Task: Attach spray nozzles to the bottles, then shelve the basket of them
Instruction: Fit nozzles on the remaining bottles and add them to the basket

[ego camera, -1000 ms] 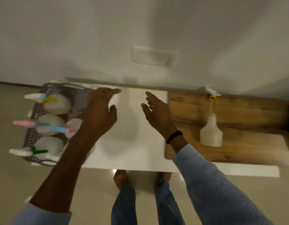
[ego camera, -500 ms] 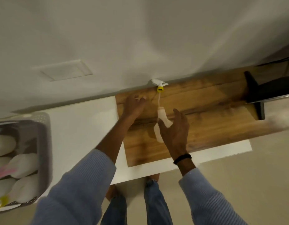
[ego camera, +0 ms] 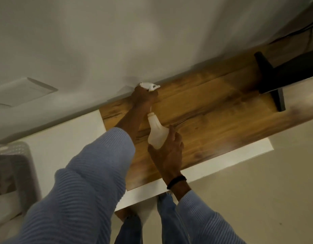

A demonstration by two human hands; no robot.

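A white bottle (ego camera: 156, 132) without its nozzle lies on the wooden board (ego camera: 213, 124); my right hand (ego camera: 168, 152) grips its base. At the board's far edge, against the wall, my left hand (ego camera: 143, 97) closes over a white spray nozzle (ego camera: 149, 85), whose trigger end sticks out past the fingers. The nozzle's tube is hidden behind my hand. At the far left edge stands a grey perforated basket (ego camera: 24, 166) holding white bottles (ego camera: 6, 205), only partly in view.
The wooden board rests on a white table (ego camera: 67, 138) that meets the wall (ego camera: 117, 41). A black bracket (ego camera: 268, 76) stands at the board's right end. My legs and bare feet show below the table's front edge.
The view has swung right from the basket to the wooden board. My left hand reached the nozzle and closed on it; my right hand closed around the bottle's base.
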